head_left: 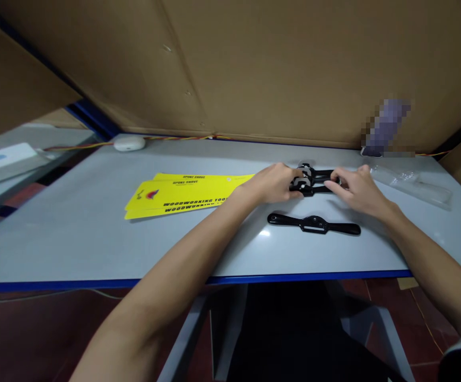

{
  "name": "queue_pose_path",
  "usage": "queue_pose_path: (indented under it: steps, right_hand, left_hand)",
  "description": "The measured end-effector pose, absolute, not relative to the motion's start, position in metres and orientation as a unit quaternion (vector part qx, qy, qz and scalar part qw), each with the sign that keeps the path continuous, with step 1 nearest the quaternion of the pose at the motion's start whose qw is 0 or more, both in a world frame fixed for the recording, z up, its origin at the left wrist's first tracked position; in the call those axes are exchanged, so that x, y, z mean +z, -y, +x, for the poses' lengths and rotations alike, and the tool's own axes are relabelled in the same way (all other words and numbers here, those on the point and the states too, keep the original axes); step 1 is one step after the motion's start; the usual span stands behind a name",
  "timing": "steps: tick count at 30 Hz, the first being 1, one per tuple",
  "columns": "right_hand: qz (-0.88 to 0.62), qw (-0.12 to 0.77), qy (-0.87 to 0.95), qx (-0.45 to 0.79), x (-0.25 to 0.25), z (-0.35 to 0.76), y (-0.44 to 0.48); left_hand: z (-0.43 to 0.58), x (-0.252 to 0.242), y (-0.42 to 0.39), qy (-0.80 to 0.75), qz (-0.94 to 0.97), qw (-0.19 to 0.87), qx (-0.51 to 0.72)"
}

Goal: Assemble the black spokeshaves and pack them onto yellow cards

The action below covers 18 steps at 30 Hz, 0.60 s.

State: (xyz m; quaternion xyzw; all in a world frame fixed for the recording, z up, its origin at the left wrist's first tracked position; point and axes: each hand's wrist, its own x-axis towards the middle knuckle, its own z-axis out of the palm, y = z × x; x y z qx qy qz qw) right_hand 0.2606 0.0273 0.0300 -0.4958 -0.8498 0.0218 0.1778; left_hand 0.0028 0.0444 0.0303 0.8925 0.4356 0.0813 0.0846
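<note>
At the near edge, the grey surface is bordered by a blue strip, and both forearms are stretched across it from six o'clock. Just past that edge, a black two-handled tool, the near tool, is laid flat with its handles pointing to nine and three o'clock; it is touched by neither hand.

Just beyond it, at twelve o'clock, a second black tool of the same kind, the held tool, is kept low over the surface, right of its middle. Whether it rests on the surface cannot be told. Its nine o'clock end is gripped by the left hand, whose fingers are curled tightly round it. Its three o'clock end is pinched by the right hand, with the fingers drawn narrow about the handle.

At nine o'clock from the left hand, two yellow cards are stacked slightly askew, and black print is carried on them. At three o'clock from the right hand, a clear plastic bag is laid flat. Farther off, toward ten o'clock, a small white object is set near the back edge, where a thin cable is run. The rear is closed off by a cardboard wall.
</note>
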Motion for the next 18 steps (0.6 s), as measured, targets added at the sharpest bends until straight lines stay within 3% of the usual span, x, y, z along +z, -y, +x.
queue_pose_path:
  steps: [5, 8, 13, 18]
  right_hand:
    - [-0.568, 0.105, 0.812, 0.088, 0.056, 0.291, -0.035]
    - [-0.564, 0.057, 0.821, 0.067, 0.071, 0.305, -0.045]
    - [-0.540, -0.039, 0.835, 0.101, 0.071, 0.309, -0.059]
    - [-0.528, -0.046, 0.840, 0.120, 0.050, 0.304, -0.062]
  left_hand:
    - [0.004, 0.047, -0.033, -0.448, 0.885, 0.040, 0.124]
    - [0.010, 0.058, -0.022, -0.405, 0.897, 0.087, 0.155]
    - [0.016, 0.056, -0.013, -0.329, 0.919, 0.216, 0.025]
    - [0.016, 0.039, -0.017, -0.287, 0.926, 0.245, -0.026]
